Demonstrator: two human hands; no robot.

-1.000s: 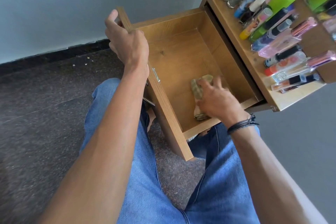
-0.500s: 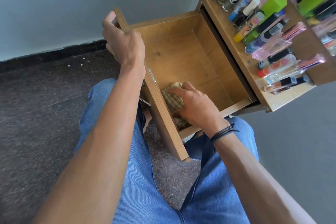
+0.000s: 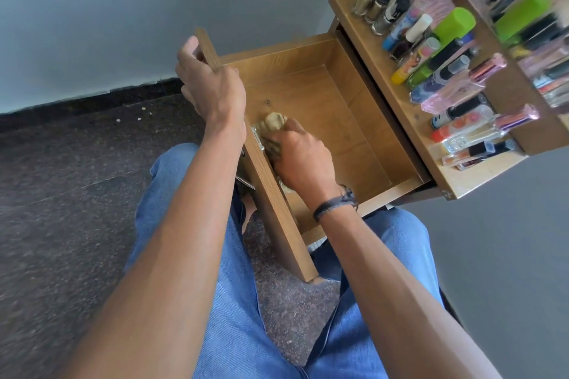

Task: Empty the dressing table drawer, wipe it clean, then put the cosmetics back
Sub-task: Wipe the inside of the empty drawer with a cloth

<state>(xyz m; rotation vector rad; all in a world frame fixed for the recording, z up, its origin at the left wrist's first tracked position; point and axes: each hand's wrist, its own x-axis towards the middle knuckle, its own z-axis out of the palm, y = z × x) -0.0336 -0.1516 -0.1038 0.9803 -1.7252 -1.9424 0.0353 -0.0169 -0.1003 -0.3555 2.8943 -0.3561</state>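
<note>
Right hand (image 3: 303, 157): my fingers are curled round a bunched tan cloth (image 3: 274, 124), pressing it onto the drawer floor hard against the inside of the front panel (image 3: 277, 203).
Left hand (image 3: 212, 86): at 10 o'clock from my right, fingers hooked over the top edge of the front panel near its far corner, thumb on the outer face, bracing it.
Drawer (image 3: 332, 108): pulled well out over my knees, nothing in it but the cloth and my hand. The bare wood runs off toward 1 o'clock.
Cosmetics (image 3: 437, 71): crowded on the dressing table top (image 3: 363, 28) at 2 o'clock from the drawer. There are nail polish bottles (image 3: 381, 6) at the far end, a green tube (image 3: 443, 40) in the middle, and a clear glass bottle (image 3: 474, 132) lying nearest the front edge.
Step, as I judge it: emptying is done and wiping is under way, with refilling yet to come.
Risk, drawer: it is far out, so leaning hard on the near corner could tip it or drag it off its runners. My left grip is what guards against that.
Risk, bottles: the drawer shares a frame with the top, so jolting it could roll the lying bottles off the edge.
Risk, cloth: it could snag on the metal handle fixing (image 3: 258, 138) on the panel.
</note>
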